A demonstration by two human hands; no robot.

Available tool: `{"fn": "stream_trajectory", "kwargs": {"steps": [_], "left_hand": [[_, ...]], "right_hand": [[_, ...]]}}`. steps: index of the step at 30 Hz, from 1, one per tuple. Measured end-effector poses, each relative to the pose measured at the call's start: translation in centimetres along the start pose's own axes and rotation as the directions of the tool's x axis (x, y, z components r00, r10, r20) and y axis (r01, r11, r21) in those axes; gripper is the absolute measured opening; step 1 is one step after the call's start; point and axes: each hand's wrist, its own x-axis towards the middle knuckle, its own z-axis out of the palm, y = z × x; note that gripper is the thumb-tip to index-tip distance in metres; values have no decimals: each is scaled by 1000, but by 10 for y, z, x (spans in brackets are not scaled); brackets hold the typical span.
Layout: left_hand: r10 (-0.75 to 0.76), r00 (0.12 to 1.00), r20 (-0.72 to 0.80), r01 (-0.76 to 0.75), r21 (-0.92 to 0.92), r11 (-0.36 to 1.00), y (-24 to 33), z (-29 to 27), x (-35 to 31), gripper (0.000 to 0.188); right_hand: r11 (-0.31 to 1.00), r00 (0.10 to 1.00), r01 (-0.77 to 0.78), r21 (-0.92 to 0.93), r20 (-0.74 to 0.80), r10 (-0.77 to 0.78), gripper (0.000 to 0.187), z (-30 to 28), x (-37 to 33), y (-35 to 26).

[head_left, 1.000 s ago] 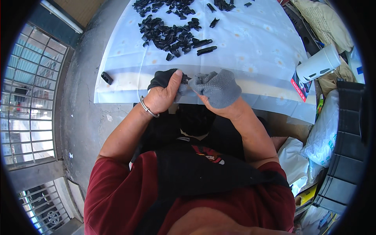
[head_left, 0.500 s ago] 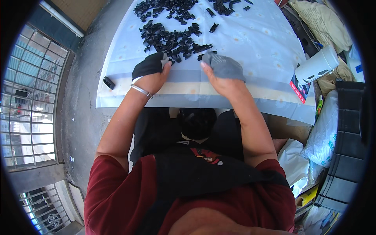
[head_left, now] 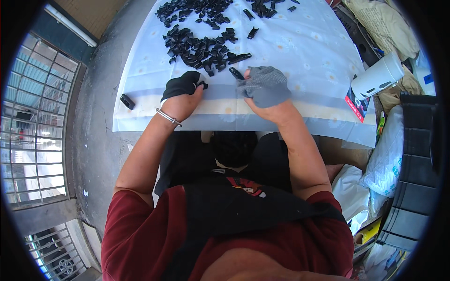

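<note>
My left hand, in a black fingerless glove with a silver bangle at the wrist, is closed with a small black plastic piece at its fingertips. My right hand, in a grey fingerless glove, is closed round a longer black plastic part whose end sticks out toward the far left. The hands are apart, both over the near part of the table. Just beyond them spreads a pile of small curved black plastic pieces. A long black part lies at the pile's right edge.
A patterned white cloth covers the table. More black pieces lie at the far side. One black part rests near the left edge. On the right stand a white cup and a red-and-black card, beside bags and a black crate.
Both hands have drawn back slightly from the pile. My right hand has turned, and the long black part in it now shows clearly. The small piece shows at my left fingertips.
</note>
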Motion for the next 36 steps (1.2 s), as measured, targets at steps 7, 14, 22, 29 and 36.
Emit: {"fn": "stream_trajectory", "kwargs": {"steps": [7, 14, 22, 29, 36], "left_hand": [[-1, 995, 99, 9, -80, 997, 5, -3, -5, 26], [-18, 962, 273, 89, -253, 963, 17, -15, -7, 31], [-112, 883, 455, 418, -659, 625, 30, -9, -18, 35], [-192, 935, 299, 355, -813, 462, 29, 13, -29, 37], [-111, 976, 186, 208, -666, 716, 31, 6, -27, 40]], "right_hand": [[981, 978, -186, -61, 87, 191, 20, 19, 13, -8], [845, 989, -139, 516, 31, 144, 18, -9, 3, -27], [873, 982, 55, 485, -183, 40, 19, 4, -3, -42], [779, 973, -200, 594, 25, 231, 18, -12, -14, -37], [949, 996, 1, 315, -90, 29, 14, -17, -12, -36]]}}
